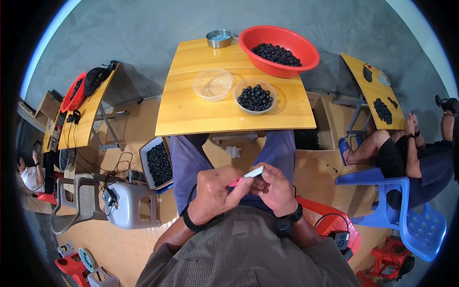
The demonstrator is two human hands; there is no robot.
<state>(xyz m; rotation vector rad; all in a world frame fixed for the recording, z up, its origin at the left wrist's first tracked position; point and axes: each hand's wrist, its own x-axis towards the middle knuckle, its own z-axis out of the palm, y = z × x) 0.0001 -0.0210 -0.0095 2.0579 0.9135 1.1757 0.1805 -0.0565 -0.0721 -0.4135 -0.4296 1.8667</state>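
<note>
My left hand (216, 192) is closed round a small flat tool (253, 172) with a pink handle and a pale, whitish end; its exact kind is unclear. Fingers bent, my right hand (277, 190) pinches a small dark piece right against the pale end, mostly covered by the fingertips. Both hands are close together above my lap, in front of the yellow table (186, 119). On the table, a clear round tub (255, 111) holds many small black round parts (256, 98). Left of it is a second clear tub (213, 85) with no black parts in it.
A large red basin (306, 55) of black parts stands at the table's far right, a metal bowl (219, 42) with light-blue bits at far left. Boxes of black parts (158, 165) flank my legs. A person sits right by a blue chair (406, 196); a grey stool (131, 203) stands left.
</note>
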